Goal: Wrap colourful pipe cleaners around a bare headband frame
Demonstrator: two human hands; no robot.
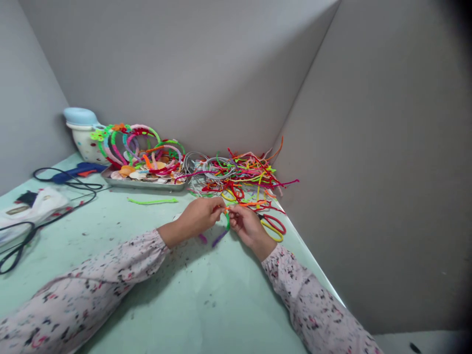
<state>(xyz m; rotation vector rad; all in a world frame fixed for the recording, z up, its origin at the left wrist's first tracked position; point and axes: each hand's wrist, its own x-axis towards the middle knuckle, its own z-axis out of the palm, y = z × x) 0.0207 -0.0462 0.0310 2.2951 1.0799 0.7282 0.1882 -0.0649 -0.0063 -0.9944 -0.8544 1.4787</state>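
My left hand point(201, 216) and my right hand point(250, 228) meet over the table, fingertips pinched close together. Between them is a fuzzy orange pipe cleaner point(227, 209); an orange length also stretches right, past the right hand. A green and purple fuzzy strip point(220, 238) hangs below the fingertips and looks joined to it. Under the left hand a magenta fuzzy end point(202, 238) peeks out; whether it belongs to the same piece is hidden. Beside my right hand lie scissors point(273, 226) with red and yellow handles.
A metal tray point(147, 185) holds shells and colourful fuzzy headbands point(142, 142). Right of it are grey wire hoops point(217, 168) and a pipe cleaner heap point(254, 169). A green pipe cleaner point(152, 201), blue tool point(77, 173), black cord point(35, 228) and lidded container point(86, 140) lie leftward.
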